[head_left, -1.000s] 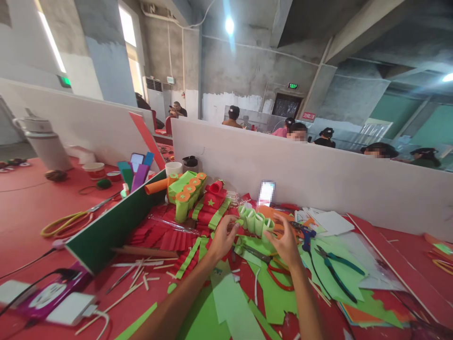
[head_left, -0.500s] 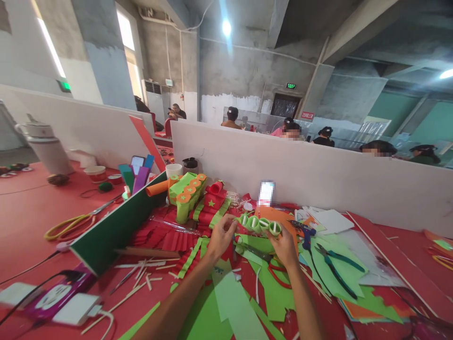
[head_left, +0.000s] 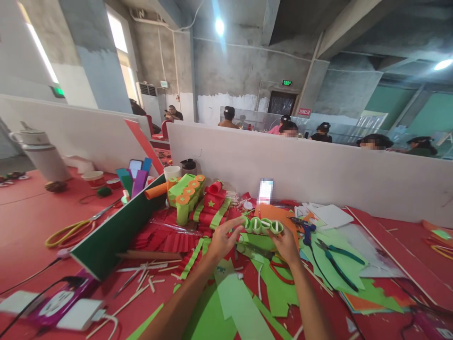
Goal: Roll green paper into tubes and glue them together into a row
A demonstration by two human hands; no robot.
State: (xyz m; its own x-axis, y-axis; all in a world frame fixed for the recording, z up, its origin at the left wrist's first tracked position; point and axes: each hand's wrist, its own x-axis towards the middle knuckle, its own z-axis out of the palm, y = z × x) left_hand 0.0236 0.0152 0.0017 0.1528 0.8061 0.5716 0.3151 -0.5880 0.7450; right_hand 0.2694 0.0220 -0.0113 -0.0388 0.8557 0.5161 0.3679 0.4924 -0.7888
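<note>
Both hands hold up a row of joined light-green paper rings (head_left: 262, 225) above the cluttered red table (head_left: 24, 217). My left hand (head_left: 222, 238) pinches the row's left end with fingers partly stretched. At the right end my right hand (head_left: 286, 242) grips from below, fingers curled. Green paper sheets and strips (head_left: 233, 302) lie beneath my forearms. Behind the rings stand a phone (head_left: 265, 191) and a green-and-orange paper model (head_left: 186, 193) beside red folded paper (head_left: 208, 208).
A blue glue gun (head_left: 302, 227) and teal pliers (head_left: 336, 264) lie right of my hands. Red-handled scissors (head_left: 279, 274) sit under my right wrist. A green board (head_left: 116, 231) stands left, with yellow-handled scissors (head_left: 67, 229), sticks and chargers. White partitions (head_left: 318, 174) back the table; people sit beyond.
The ring row has turned from lying sideways to openings facing up, and my hands have lowered slightly. The camera tilted a little.
</note>
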